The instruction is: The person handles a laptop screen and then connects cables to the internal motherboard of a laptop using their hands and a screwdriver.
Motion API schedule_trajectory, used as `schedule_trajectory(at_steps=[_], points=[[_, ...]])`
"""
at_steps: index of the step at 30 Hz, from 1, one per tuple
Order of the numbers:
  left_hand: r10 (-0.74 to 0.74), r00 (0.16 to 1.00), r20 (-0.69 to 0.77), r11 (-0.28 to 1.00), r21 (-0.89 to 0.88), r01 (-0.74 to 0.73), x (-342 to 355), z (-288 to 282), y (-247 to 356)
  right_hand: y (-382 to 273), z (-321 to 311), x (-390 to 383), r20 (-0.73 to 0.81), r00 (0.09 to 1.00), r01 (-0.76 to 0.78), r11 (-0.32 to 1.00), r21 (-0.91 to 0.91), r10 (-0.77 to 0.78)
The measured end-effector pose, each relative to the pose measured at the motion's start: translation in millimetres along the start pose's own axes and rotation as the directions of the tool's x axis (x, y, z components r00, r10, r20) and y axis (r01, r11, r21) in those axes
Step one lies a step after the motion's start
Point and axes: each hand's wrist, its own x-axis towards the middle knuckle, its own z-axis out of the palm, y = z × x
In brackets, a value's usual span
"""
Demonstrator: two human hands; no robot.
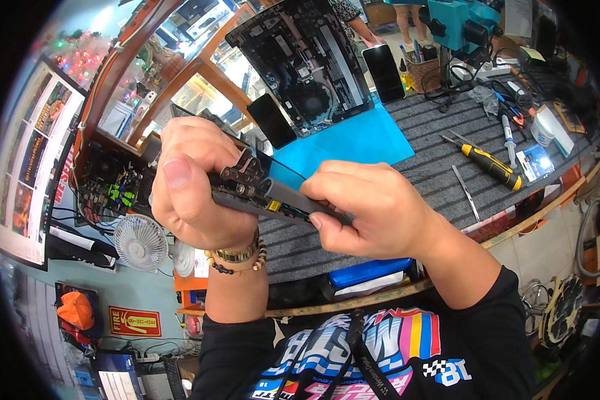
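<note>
Both of my hands hold a dark laptop display lid (293, 201) in the air, seen nearly edge-on. A metal hinge (245, 170) sticks up from it, next to a small yellow piece. My left hand (197, 183) is closed round its left part, the thumb toward me. My right hand (373, 210) pinches the right part of the edge between thumb and fingers, where a gap shows between two layers. Beyond the hands, an opened laptop base (307, 73) leans upright with its inner parts bare, at the far edge of a blue mat (373, 143).
Dark phones (271, 120) (383, 72) lean either side of the base. On the striped grey bench cover (420, 127) lie a yellow-black screwdriver (492, 165), tweezers (465, 193) and a syringe (509, 141). A monitor (37, 163) and a white fan (140, 241) stand left. Another person's hand (373, 40) shows at the back.
</note>
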Motion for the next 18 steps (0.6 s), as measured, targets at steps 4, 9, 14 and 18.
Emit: schedule_trajectory(at_steps=[4, 9, 14, 18], points=[[0.000, 1.000, -0.011, 1.000, 0.001, 0.000, 0.1, -0.3, -0.5, -3.3, 0.0, -0.1, 0.012, 1.000, 0.002, 1.000, -0.003, -0.002], [0.005, 1.000, -0.017, 1.000, 0.002, -0.005, 0.0, 0.4, 0.2, -5.5, 0.3, -1.3, 0.033, 0.999, -0.015, 1.000, -0.013, 0.015], [0.013, 0.999, -0.029, 1.000, 0.006, -0.012, 0.2, 1.6, 0.5, -9.0, -2.9, -2.8, 0.063, 0.998, -0.018, 0.999, -0.045, 0.021], [0.019, 0.999, -0.034, 1.000, -0.004, -0.019, 0.0, 3.6, -0.8, -19.4, -4.6, 5.5, 0.007, 1.000, -0.025, 0.998, -0.052, 0.026]])
